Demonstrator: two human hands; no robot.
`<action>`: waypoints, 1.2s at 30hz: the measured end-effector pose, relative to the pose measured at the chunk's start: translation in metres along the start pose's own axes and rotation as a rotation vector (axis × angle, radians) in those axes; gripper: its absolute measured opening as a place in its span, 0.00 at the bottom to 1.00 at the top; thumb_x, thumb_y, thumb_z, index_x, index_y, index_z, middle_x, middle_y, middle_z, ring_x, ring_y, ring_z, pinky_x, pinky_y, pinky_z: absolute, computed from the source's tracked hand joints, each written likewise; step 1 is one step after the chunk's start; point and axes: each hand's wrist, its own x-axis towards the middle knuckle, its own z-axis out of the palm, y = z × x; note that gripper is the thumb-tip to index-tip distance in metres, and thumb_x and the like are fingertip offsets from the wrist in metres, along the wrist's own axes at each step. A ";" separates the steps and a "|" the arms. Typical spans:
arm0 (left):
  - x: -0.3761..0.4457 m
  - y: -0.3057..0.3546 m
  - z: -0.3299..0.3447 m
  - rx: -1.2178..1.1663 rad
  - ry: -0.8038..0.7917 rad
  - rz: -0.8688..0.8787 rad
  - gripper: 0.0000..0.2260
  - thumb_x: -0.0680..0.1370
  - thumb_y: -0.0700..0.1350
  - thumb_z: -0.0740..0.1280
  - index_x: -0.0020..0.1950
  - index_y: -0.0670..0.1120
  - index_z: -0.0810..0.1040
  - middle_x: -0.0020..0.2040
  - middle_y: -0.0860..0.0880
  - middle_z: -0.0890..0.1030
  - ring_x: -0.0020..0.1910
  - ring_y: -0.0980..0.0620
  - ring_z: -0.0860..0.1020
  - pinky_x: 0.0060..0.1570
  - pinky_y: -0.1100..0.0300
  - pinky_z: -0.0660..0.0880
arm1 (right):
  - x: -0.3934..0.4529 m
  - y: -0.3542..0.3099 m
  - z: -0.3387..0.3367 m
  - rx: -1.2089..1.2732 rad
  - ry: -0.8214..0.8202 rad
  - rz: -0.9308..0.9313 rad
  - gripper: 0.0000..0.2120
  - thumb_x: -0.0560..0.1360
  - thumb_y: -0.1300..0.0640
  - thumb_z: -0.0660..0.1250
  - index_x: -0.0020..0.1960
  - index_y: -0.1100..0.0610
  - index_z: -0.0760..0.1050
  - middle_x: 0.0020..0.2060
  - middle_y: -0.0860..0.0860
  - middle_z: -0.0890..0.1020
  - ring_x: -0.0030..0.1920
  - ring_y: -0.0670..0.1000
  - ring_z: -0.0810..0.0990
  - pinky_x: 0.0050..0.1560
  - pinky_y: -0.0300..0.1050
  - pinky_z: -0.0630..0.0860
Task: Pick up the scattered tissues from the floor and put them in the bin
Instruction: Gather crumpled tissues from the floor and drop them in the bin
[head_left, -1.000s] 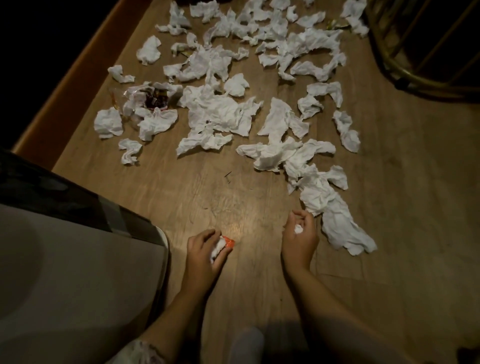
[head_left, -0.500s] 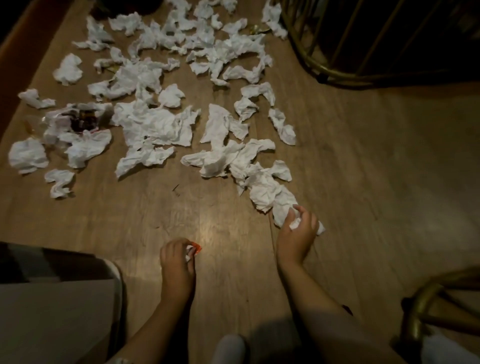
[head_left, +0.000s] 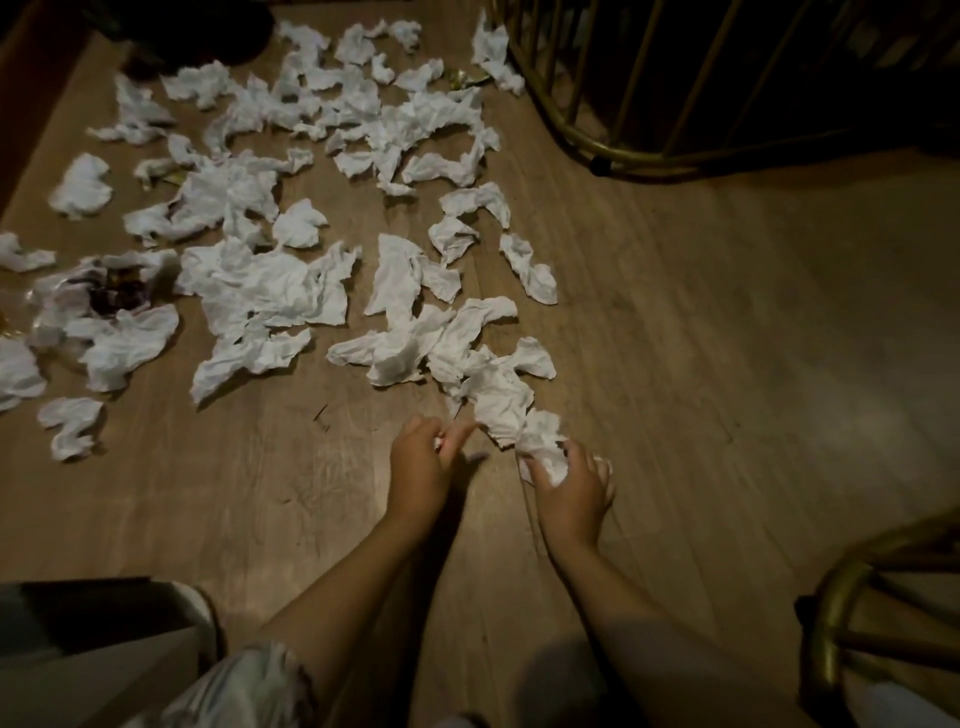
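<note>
Several crumpled white tissues (head_left: 270, 291) lie scattered over the wooden floor (head_left: 727, 364), from the middle to the far left. My right hand (head_left: 574, 488) grips a bunched tissue (head_left: 543, 449) at the near end of a trail of tissues. My left hand (head_left: 421, 462) is curled round a small white scrap, with one finger stretched towards the nearest tissue (head_left: 501, 405). The grey bin (head_left: 98, 654) stands at the bottom left, beside my left arm.
A brass-coloured metal frame (head_left: 649, 150) with upright bars curves across the top right. Another brass frame (head_left: 852, 613) sits at the bottom right. A dark wrapper (head_left: 111, 293) lies among the tissues at the left. Bare floor stretches to the right.
My left hand has moved forward and right towards the tissue trail. My right hand has gathered more tissue into its grip. The view has shifted, so the bin shows less.
</note>
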 end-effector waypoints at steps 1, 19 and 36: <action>0.006 0.005 0.007 -0.006 -0.023 0.015 0.13 0.75 0.54 0.70 0.37 0.47 0.76 0.41 0.48 0.76 0.38 0.60 0.71 0.38 0.70 0.65 | 0.000 0.001 0.000 0.011 -0.002 -0.004 0.18 0.72 0.49 0.72 0.59 0.53 0.77 0.55 0.53 0.80 0.61 0.54 0.71 0.62 0.48 0.63; -0.011 -0.018 0.032 0.021 -0.042 0.228 0.17 0.74 0.45 0.72 0.62 0.48 0.78 0.56 0.57 0.78 0.55 0.62 0.74 0.57 0.69 0.71 | 0.019 -0.011 -0.020 0.366 0.173 0.132 0.10 0.74 0.61 0.69 0.54 0.54 0.74 0.44 0.48 0.79 0.41 0.46 0.78 0.40 0.42 0.75; -0.016 -0.054 -0.026 -0.036 0.248 -0.147 0.20 0.66 0.61 0.76 0.52 0.54 0.79 0.47 0.56 0.78 0.48 0.54 0.74 0.46 0.60 0.72 | 0.057 -0.084 0.047 0.234 -0.262 -0.220 0.31 0.70 0.47 0.74 0.70 0.52 0.71 0.67 0.49 0.74 0.66 0.49 0.71 0.65 0.45 0.70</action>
